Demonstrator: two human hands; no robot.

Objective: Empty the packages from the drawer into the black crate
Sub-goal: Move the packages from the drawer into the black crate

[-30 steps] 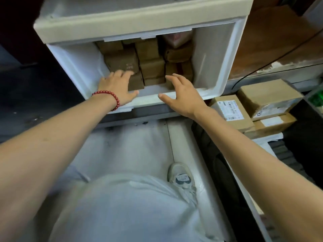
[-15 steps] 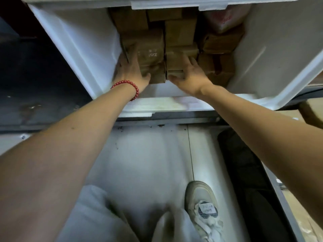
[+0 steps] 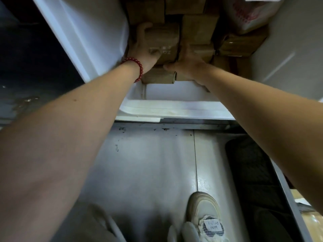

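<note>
Both hands are deep in the white drawer (image 3: 174, 109), which fills the far half of my view. Left hand (image 3: 141, 49), red bead bracelet (image 3: 139, 68) at the wrist, is clamped on a brown printed package (image 3: 163, 41): fingers curl round its far-left corner and the thumb lies on the face w/ the print. Right hand (image 3: 186, 64) is on the same package from the right. Its thumb presses the near bottom edge and the fingers go into the gap btwn this box and the next one to the right, tips hidden, so it looks like a grip. The package sits at the drawer's left side, close to the left wall, on top of another brown box (image 3: 158, 77) at the near edge.

More brown boxes (image 3: 199, 28) are stacked far and right of it, packed tight. A white bag w/ red print (image 3: 248, 13) lies on top at far right.

Black crate (image 3: 251, 172) is on the floor at near right, mesh-sided, well apart from the hands. Its inside is too dark to make out. One pale shoe (image 3: 203, 210) stands just left of it on the grey floor (image 3: 148, 163).
</note>
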